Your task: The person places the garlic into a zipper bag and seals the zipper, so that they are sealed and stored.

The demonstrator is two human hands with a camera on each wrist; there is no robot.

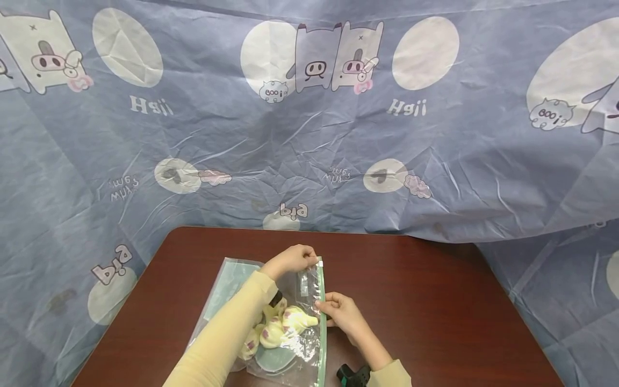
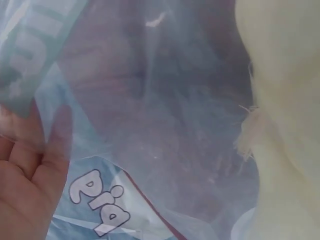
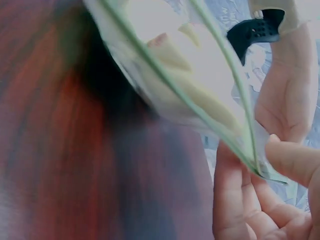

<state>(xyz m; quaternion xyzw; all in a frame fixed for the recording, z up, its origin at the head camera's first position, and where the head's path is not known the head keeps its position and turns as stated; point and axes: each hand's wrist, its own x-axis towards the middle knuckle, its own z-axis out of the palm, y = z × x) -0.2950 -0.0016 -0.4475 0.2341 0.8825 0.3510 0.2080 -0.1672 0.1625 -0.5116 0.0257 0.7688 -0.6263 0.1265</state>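
A clear zip bag (image 1: 304, 360) with a green zip strip (image 1: 322, 333) lies on the table, holding several garlic bulbs (image 1: 295, 320), pale with purple streaks. At the far end of the strip, my left hand (image 1: 295, 258) pinches the bag's corner by a white tab. My right hand (image 1: 343, 314) grips the strip nearer its middle, thumb on top. In the right wrist view, two green strips stand apart over the garlic and meet by the right hand (image 3: 270, 200). In the left wrist view, film partly covers the left hand's fingers (image 2: 55, 145).
A dark red-brown table (image 1: 411, 301) carries the bag. Behind it hangs a blue printed cloth (image 1: 300, 134). A black device (image 1: 355, 376) sits at the right wrist, another black piece (image 1: 276, 299) at the left wrist.
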